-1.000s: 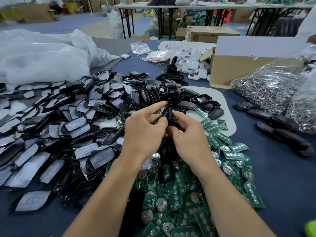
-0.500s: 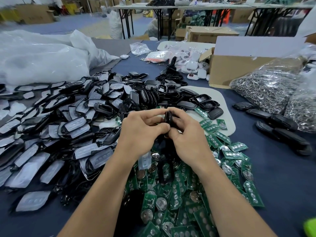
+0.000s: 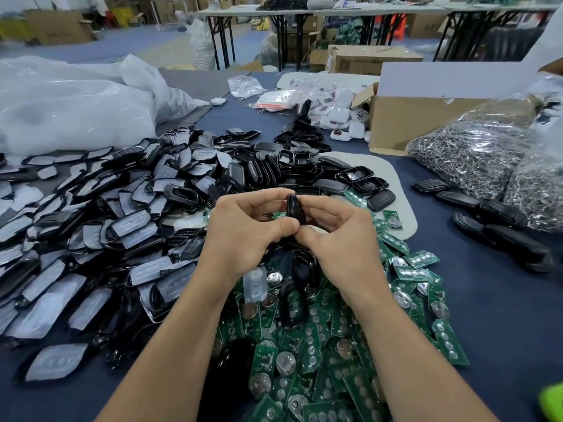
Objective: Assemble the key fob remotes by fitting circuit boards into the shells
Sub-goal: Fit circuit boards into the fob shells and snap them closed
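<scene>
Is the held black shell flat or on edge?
On edge: left hand and right hand pinch the shell upright, narrow side toward the camera.

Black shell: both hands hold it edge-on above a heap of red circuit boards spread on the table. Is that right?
Not quite. The head view shows the circuit boards are green, not red. The rest stands: the left hand and the right hand both hold the black shell edge-on above that heap on the table.
</scene>
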Available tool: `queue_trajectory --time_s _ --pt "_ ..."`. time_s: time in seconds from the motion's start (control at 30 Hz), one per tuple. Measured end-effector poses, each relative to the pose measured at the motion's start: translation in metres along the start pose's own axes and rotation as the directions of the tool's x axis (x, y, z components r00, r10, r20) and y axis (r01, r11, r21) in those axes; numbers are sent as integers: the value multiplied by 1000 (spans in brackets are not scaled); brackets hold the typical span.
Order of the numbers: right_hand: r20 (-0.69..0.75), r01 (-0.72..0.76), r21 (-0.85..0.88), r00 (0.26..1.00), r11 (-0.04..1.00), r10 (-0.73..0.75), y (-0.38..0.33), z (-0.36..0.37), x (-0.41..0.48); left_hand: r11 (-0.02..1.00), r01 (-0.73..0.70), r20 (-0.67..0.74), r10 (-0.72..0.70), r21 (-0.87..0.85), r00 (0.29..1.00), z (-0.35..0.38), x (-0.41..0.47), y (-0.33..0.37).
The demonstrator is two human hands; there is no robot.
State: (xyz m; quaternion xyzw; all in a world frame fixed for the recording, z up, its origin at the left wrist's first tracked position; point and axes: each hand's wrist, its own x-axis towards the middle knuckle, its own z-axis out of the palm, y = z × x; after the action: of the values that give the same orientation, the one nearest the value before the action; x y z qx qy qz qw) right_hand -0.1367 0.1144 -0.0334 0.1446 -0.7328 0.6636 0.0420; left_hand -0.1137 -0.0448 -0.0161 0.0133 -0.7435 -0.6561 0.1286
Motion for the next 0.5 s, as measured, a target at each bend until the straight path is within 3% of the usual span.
queue_trajectory --time_s 0.17,0.37,0.5 --pt "-83 5 -212 996 977 -23 -2 2 -4 999 23 6 -24 25 1000 6 -1 -1" --pt "-158 80 -445 973 892 -166 -5 10 -8 998 63 -209 -56 30 976 17 -3 2" --pt "-136 108 -401 975 910 -176 -5 9 -7 999 48 -244 -50 -13 968 15 -2 3"
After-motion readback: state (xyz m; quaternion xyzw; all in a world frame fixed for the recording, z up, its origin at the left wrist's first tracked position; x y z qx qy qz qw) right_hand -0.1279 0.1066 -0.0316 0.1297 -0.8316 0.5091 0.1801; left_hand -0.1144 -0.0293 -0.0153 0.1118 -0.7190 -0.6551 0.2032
